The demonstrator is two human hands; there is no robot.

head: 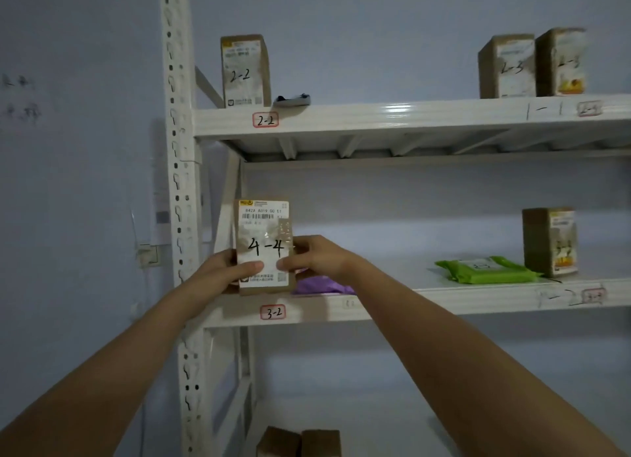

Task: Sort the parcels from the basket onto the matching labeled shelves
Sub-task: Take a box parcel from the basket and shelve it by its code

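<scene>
A brown cardboard parcel [262,227] with a white label marked "4-4" stands upright in front of the middle shelf. My left hand [227,268] grips its lower left side and my right hand [316,256] grips its lower right, thumbs on the label. Below it, the shelf edge [444,301] carries a red-framed tag "3-2" [272,312]. The upper shelf edge [392,116] has a tag "2-2" [265,119], with a brown box marked "2-2" [245,70] standing above it. The basket is out of view.
A purple soft parcel [321,288] lies behind my right hand. A green packet [486,270] and a brown box [549,241] sit at the middle shelf's right. Two boxes marked "2-3" [532,65] stand top right. Two brown boxes [302,441] sit on the lowest shelf. The white upright post [179,183] is at left.
</scene>
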